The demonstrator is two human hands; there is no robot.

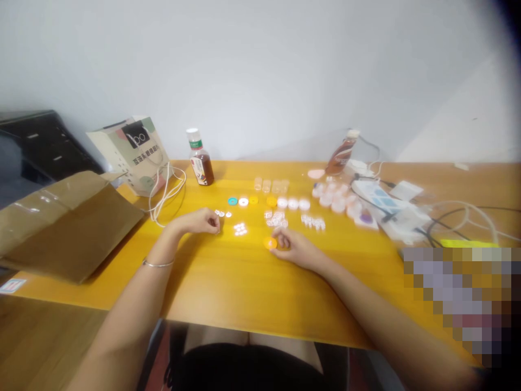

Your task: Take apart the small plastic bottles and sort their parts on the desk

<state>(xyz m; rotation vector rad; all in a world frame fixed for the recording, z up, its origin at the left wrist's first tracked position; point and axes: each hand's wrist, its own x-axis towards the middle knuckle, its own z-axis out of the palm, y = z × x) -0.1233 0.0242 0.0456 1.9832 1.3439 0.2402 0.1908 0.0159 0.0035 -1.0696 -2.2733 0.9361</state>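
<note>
My left hand (202, 221) rests on the yellow table (228, 282) with its fingers curled in a pinch beside a few tiny white pieces (222, 213); what it pinches is too small to make out. My right hand (290, 243) lies further right, fingers closed on a small orange disc (269, 243). Between the hands sits a cluster of small white pieces (240, 229). Behind them runs a row of small rings and discs: teal (232, 201), white (243, 202), yellow (253, 200) and more white ones (293, 203).
A brown-liquid bottle (200, 158) and a paper bag (136, 155) stand at the back left, next to a cardboard box (65, 222). A tilted bottle (342, 152), pale round pieces (336, 198), packets and cables (468, 217) crowd the right side.
</note>
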